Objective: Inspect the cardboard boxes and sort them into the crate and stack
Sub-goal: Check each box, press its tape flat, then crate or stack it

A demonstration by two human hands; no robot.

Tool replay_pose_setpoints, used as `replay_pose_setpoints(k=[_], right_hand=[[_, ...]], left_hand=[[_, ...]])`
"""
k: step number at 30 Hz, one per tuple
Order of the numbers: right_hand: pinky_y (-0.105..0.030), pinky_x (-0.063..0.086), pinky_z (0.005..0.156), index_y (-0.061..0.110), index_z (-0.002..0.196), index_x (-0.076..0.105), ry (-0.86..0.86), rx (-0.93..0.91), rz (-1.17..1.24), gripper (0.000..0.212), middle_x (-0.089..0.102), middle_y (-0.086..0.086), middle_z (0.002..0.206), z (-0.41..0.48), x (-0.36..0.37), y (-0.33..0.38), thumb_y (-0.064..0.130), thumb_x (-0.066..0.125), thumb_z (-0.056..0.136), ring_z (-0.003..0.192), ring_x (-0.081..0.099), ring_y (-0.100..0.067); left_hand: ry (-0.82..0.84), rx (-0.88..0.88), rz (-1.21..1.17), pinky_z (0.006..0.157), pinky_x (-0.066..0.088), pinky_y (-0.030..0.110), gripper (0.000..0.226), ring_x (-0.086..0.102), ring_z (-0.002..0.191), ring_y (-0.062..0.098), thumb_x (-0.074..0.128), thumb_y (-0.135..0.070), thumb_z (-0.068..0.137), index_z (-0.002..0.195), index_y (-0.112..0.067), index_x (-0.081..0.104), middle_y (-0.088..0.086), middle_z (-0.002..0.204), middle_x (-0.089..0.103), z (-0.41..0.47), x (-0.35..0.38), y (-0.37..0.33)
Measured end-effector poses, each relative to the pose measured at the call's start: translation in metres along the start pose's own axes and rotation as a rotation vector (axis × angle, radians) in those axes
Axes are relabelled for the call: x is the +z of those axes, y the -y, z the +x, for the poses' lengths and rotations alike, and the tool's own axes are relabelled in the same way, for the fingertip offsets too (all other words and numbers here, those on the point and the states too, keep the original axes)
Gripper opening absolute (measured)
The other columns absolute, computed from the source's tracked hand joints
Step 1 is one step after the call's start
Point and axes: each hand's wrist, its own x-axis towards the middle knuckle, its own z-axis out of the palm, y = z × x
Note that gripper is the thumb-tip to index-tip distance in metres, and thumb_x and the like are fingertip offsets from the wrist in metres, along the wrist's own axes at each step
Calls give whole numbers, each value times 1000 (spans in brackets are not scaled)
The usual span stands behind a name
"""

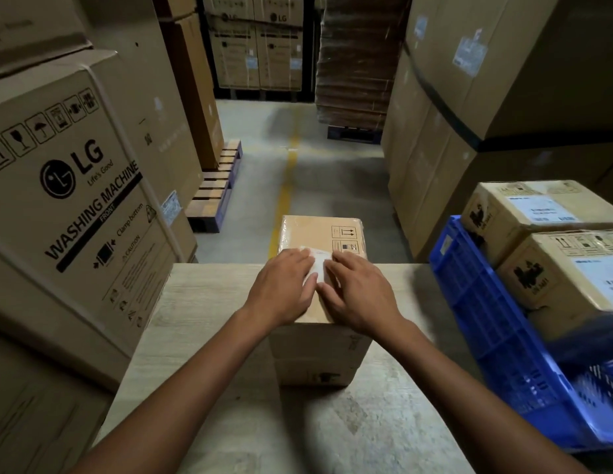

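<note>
A stack of small cardboard boxes (320, 234) stands on the wooden table (202, 313) straight ahead. Its top box carries a white label (319, 265) and printed handling symbols. My left hand (284, 289) and my right hand (358, 292) both lie flat on the top box, fingers straight, touching the label from either side. A blue plastic crate (496, 323) stands at the right, holding two cardboard boxes (544, 213) with white labels.
Large washing machine cartons (75, 186) rise at the left, close to the table's edge. Tall cartons (469, 114) wall off the right. A concrete aisle with a yellow line (284, 193) runs ahead, with a pallet (216, 186) at its left.
</note>
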Motion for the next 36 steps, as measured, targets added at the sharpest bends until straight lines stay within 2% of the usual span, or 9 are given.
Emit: replay_pose_setpoints(k=[4,10,16,19,21,24,27,32,36], right_hand=[[-39,36,111,20,136,58,44,22,-34,60,52,-2,148,-1,-1,0,58,36,95,136,45,-22],[-42,41,95,22,122,58,71,78,-88,37,54,-7,130,40,-18,5,48,46,98,119,47,-25],[-47,26,119,24,145,44,63,8,-26,67,41,-7,155,45,4,4,51,13,92,144,35,-28],[-43,28,116,25,140,50,17,7,-35,50,48,-5,150,45,3,1,47,28,101,141,38,-25],[-42,25,117,25,141,51,0,11,-19,46,45,-3,153,41,6,-3,47,35,103,144,35,-24],[-41,21,120,29,148,44,-8,58,38,54,35,2,160,36,5,-21,55,36,102,149,28,-20],[-40,25,118,27,149,45,-34,125,160,57,37,2,159,23,-7,-56,57,41,101,147,32,-19],[-42,39,110,29,142,53,-100,310,240,46,52,2,148,-16,-25,-134,49,42,103,135,45,-17],[-28,46,79,26,113,71,-339,444,491,28,68,9,104,-53,-33,-165,44,53,101,100,64,-11]], left_hand=[[22,-4,33,112,37,34,41,47,132,20,45,-31,101,137,-13,56,4,142,56,-1,0,-2],[-123,-109,21,74,55,39,24,60,82,23,49,-22,93,90,-10,70,7,85,68,38,-5,-5],[-120,-173,-22,83,53,38,27,62,86,24,47,-21,92,92,-11,72,7,90,71,57,12,5],[-127,-209,-118,85,55,40,25,64,92,26,50,-18,91,91,-11,74,9,93,72,59,14,9],[-241,-289,-226,101,50,43,21,58,120,27,55,-12,93,99,-10,75,9,114,71,54,16,7],[-380,-438,-534,106,45,37,30,47,133,20,60,-16,96,126,-16,64,3,138,59,49,12,0],[-217,-428,-1019,98,46,27,39,53,125,13,54,-24,101,140,-23,50,-1,139,55,54,19,-16],[-8,-300,-842,112,37,34,43,45,133,13,41,-34,105,147,-28,44,-8,148,46,66,77,-52],[131,-511,-534,114,32,40,46,38,139,28,40,-28,105,149,-18,40,6,155,40,58,135,-53]])
